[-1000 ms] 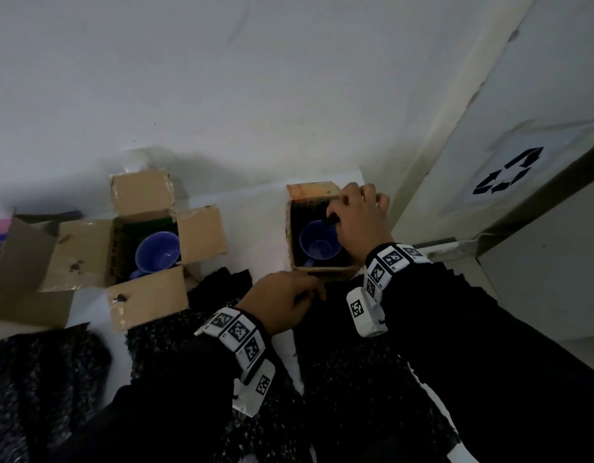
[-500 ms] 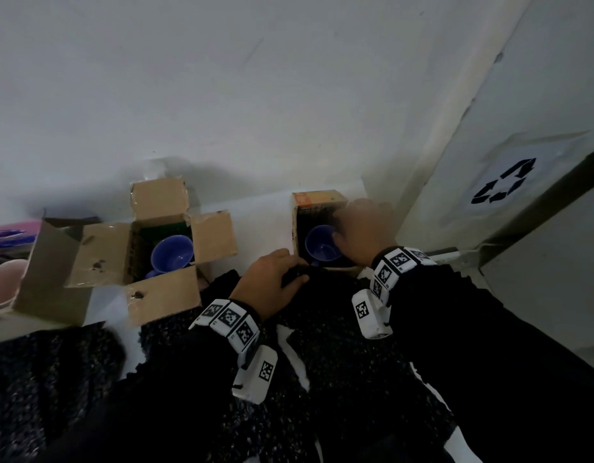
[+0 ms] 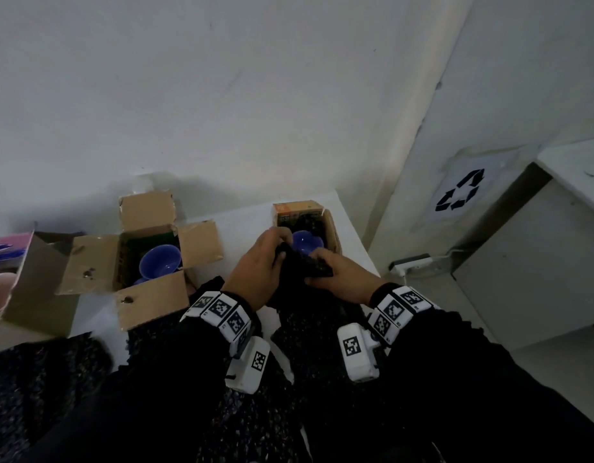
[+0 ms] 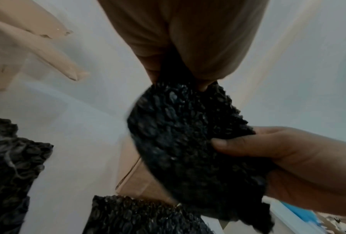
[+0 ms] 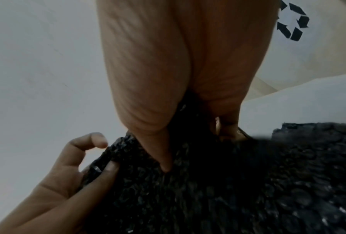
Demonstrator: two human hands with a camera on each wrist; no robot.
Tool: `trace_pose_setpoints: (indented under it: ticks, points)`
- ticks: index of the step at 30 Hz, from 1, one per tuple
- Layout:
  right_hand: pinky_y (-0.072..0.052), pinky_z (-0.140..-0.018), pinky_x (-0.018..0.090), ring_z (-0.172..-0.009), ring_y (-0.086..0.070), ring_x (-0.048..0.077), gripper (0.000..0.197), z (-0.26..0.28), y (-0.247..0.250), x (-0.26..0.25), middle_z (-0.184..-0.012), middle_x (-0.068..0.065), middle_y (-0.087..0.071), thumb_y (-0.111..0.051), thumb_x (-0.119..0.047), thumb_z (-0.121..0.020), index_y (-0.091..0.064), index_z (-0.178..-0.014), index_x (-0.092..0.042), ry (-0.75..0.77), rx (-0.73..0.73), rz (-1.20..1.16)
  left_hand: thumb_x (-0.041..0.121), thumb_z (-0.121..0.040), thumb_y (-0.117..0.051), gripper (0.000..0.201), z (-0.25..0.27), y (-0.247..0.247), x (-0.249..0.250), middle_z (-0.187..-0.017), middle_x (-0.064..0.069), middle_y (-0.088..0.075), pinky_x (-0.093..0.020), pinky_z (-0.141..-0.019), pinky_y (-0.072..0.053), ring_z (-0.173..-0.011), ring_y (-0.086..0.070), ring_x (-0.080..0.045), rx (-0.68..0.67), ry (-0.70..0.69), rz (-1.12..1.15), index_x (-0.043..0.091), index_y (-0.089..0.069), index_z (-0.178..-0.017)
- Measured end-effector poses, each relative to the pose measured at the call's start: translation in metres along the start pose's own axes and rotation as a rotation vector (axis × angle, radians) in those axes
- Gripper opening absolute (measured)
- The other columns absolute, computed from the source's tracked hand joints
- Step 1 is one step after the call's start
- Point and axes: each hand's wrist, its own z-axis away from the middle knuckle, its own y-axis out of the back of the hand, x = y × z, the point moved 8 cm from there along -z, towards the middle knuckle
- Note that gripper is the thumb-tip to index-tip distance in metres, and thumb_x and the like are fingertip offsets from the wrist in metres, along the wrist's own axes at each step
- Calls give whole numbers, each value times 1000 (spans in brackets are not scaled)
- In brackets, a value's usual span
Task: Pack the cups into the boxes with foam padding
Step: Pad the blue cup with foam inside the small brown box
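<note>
A small cardboard box (image 3: 334, 225) stands at the table's far right with a blue cup (image 3: 305, 241) inside. Just in front of it, both hands hold one piece of black foam (image 3: 297, 277). My left hand (image 3: 259, 267) grips its left edge and my right hand (image 3: 339, 279) pinches its right edge. The left wrist view shows the foam piece (image 4: 188, 134) pinched from above and from the right. The right wrist view shows the same foam (image 5: 208, 182) between both hands. A second open box (image 3: 148, 262) to the left holds another blue cup (image 3: 160, 266).
Black foam sheets (image 3: 305, 345) lie along the table's near edge. A larger open carton (image 3: 38, 289) and a pink thing (image 3: 1, 292) sit at the far left. A white wall runs behind the boxes. A bin with a recycling sign (image 3: 459, 193) stands right of the table.
My right hand left the right box and came to the foam. My left hand lifted the foam piece off the table; both hands now hold it before the box.
</note>
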Motion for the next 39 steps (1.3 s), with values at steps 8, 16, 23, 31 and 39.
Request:
trace_pose_setpoints:
  ticks: [8, 16, 23, 31, 39]
  points:
    - [-37, -69, 25, -76, -45, 9, 19, 5, 19, -8, -82, -4, -48, -61, -26, -82, -43, -87, -25, -21, 25, -192, 15, -80, -65, 8, -3, 4, 17, -93, 1, -53, -22, -73, -45, -80, -53, -11, 2, -139, -120, 14, -67, -88]
    - [-46, -76, 40, -90, -52, 22, 35, -17, 71, -25, -99, 2, -54, -50, 0, -74, -45, -92, -30, 192, 359, 172, -7, -63, -64, 51, -39, 13, 10, -101, -4, -58, -29, -77, -48, -91, -57, -24, 41, -106, -240, 17, -66, -108]
    - [-40, -87, 39, -100, -48, 23, 31, -36, 53, -10, -93, -2, -65, -56, 3, -73, -69, -89, -21, 154, 253, 588, 19, -81, -55, 34, -31, -43, -18, -112, -1, -69, -36, -87, -51, -98, -64, -25, -375, -5, -382, 21, -72, -110]
    - [-25, -97, 42, -113, -44, 19, 40, -36, 34, 1, -91, -2, -68, -42, -32, -72, -76, -92, -31, 233, 116, 938, 41, -88, -27, 52, -27, -65, -26, -95, -3, -59, -35, -75, -35, -90, -49, -25, -361, -144, -613, 20, -75, -87]
    - [-44, -66, 39, -89, -48, 27, 28, -33, 47, 5, -99, 8, -51, -59, -3, -68, -55, -95, -13, 221, 341, 642, 33, -77, -74, 22, -34, -46, -33, -92, 1, -57, -34, -82, -38, -79, -57, -22, -134, 13, -444, 21, -60, -90]
